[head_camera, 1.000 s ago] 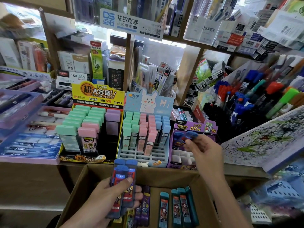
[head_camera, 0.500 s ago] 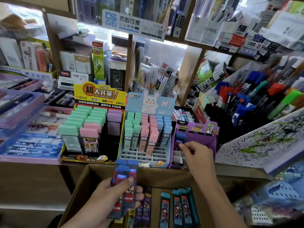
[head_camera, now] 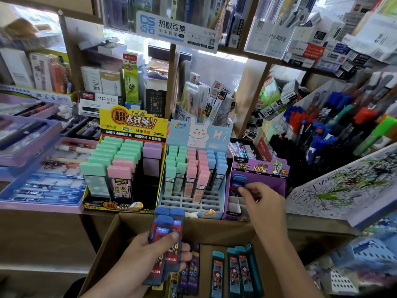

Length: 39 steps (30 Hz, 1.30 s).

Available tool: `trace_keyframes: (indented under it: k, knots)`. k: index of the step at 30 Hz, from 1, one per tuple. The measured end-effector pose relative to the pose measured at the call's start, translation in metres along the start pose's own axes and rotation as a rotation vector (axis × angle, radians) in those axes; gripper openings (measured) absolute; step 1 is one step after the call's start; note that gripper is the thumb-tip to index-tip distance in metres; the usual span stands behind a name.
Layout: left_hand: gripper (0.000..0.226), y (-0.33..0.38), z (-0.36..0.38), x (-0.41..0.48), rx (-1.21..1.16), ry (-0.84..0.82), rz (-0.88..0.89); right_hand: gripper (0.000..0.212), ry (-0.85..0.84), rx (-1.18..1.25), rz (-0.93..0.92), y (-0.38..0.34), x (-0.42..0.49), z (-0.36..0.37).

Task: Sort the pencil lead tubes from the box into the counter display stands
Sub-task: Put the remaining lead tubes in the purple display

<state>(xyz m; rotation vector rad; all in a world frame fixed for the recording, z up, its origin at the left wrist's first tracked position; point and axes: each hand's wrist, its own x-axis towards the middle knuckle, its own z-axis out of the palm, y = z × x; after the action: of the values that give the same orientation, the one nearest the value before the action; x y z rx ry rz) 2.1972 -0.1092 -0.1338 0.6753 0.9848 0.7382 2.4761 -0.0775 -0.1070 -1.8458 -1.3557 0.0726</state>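
My left hand [head_camera: 148, 259] grips a small stack of blue-capped lead tubes [head_camera: 166, 237] above the open cardboard box [head_camera: 109, 237]. My right hand [head_camera: 265, 204] reaches into the purple display stand [head_camera: 278, 184] and pinches a blue-capped lead tube [head_camera: 237, 182] that stands upright in a back-left slot. The stand's white front slots hold nothing. Teal-capped tubes [head_camera: 236, 269] and purple tubes [head_camera: 191, 272] lie on the box floor.
Left of the purple stand are a pale blue bunny stand [head_camera: 199, 134] with green, pink and blue tubes and a yellow stand [head_camera: 133, 125] with wide green, pink and purple tubes. Pen racks [head_camera: 335, 134] rise on the right, purple pen trays [head_camera: 32, 203] on the left.
My right hand brought the blue tube down from above the purple stand into its back-left slot. My left hand kept its stack almost still.
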Motion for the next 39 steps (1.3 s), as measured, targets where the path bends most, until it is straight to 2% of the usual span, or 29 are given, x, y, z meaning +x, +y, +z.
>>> trace_keyframes:
  k: [4,6,8,13,15,18,24,30,35,39]
  knots:
    - [0.045,0.001,0.001,-0.001,-0.003,0.004,0.001,0.008,0.054,0.12,-0.012,-0.008,-0.013,-0.013]
    - [0.048,0.001,0.0,0.0,0.008,0.012,0.011,0.01,0.019,0.217,0.008,-0.016,-0.023,-0.019]
    - [0.051,0.001,0.0,-0.001,0.023,0.015,0.017,0.01,-0.103,0.305,0.033,-0.026,-0.035,-0.022]
    - [0.053,-0.001,0.002,0.0,0.042,0.015,-0.009,0.007,-0.607,0.401,0.204,-0.05,-0.064,-0.014]
    - [0.05,-0.001,0.002,-0.001,0.046,-0.009,-0.031,0.006,-0.72,0.44,0.274,-0.053,-0.074,-0.006]
    - [0.036,0.0,0.003,-0.003,0.065,-0.082,-0.049,0.007,-0.785,0.532,0.366,-0.058,-0.083,0.004]
    - [0.02,-0.001,0.007,-0.002,0.079,-0.117,-0.008,0.019,-0.749,0.577,0.427,-0.059,-0.088,0.012]
    - [0.025,-0.002,0.01,-0.003,0.058,-0.098,0.003,0.018,-0.752,0.654,0.46,-0.055,-0.087,0.011]
    - [0.045,-0.003,0.009,-0.003,-0.061,0.007,-0.008,0.006,-0.592,0.754,0.386,-0.044,-0.075,-0.008]
    - [0.052,0.0,0.007,-0.003,-0.081,0.035,-0.022,0.017,-0.385,0.707,0.265,-0.031,-0.058,-0.028]
